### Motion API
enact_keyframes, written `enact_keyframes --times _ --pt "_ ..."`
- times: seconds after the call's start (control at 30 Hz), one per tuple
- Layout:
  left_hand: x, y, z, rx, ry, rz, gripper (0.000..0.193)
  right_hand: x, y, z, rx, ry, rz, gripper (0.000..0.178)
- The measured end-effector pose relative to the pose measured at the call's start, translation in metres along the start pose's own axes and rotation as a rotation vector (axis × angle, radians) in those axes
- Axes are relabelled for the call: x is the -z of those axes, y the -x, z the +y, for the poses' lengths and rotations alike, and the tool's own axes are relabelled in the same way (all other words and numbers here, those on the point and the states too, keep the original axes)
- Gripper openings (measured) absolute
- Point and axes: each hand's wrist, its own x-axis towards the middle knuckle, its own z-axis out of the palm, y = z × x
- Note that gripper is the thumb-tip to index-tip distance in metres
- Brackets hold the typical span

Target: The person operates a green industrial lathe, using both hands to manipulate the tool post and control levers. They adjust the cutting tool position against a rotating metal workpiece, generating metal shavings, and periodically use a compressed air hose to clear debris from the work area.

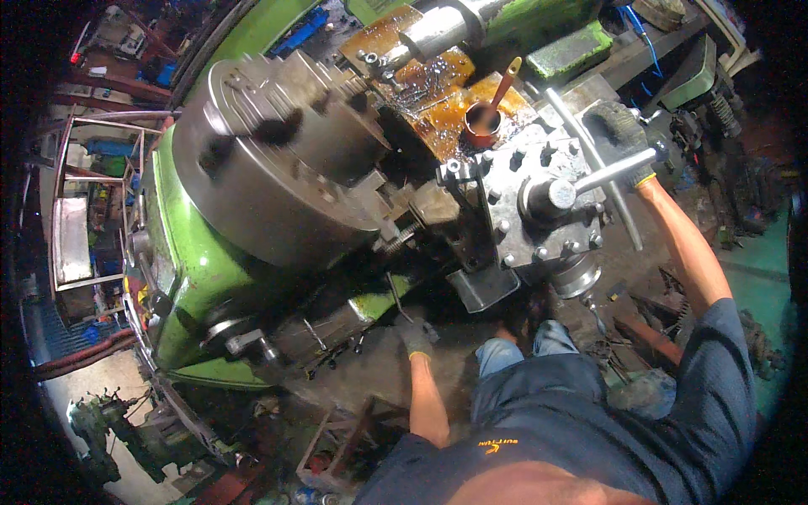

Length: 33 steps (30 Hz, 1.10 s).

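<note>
My left hand [417, 337], in a dark glove with a yellow cuff, is low beside the lathe. Its fingers appear closed at the end of a thin metal lever [397, 295], though dim and blurred. My right hand [617, 137], gloved too, is curled beyond the tool post's clamping handle [608, 172]; what it grips is hidden. A long pale bar [594, 160] crosses in front of that glove. The square steel tool post [539, 227], ringed with bolts, stands between my hands. To its left is the large chuck [252, 181], its jaws smeared as if turning.
A red-brown cup [482, 135] with a brush [507, 80] in it stands on an oily surface strewn with metal chips [429, 84]. The green headstock [198, 269] lies left. Metal frames [63, 244] and other machinery [118, 429] fill the left background.
</note>
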Motion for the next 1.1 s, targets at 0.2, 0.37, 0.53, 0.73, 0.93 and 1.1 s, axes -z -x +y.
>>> enact_keyframes --times 0.2,0.37,0.53,0.73,0.93,1.1 --pt "0.001 -0.006 -0.016 0.059 0.231 0.059 0.022 -0.002 0.000 -0.006 -0.030 0.026 0.044 0.029" --pt "-0.001 0.002 -0.006 0.019 0.065 0.006 0.022 -0.002 0.001 -0.005 -0.024 0.033 0.038 0.027" --pt "0.007 -0.013 -0.023 0.041 0.163 -0.060 0.019 0.006 -0.003 -0.020 -0.091 -0.049 0.000 0.028" --pt "0.001 -0.089 -0.090 -0.305 -0.473 0.055 0.006 0.008 0.004 -0.006 -0.060 -0.062 -0.064 0.030" --pt "-0.013 -0.077 -0.074 -0.244 -0.249 0.030 0.018 0.006 0.012 0.001 -0.092 -0.029 -0.083 0.031" --pt "0.005 -0.111 -0.098 -0.883 -0.894 0.403 0.049 0.005 -0.001 -0.017 -0.148 -0.121 0.002 0.033"
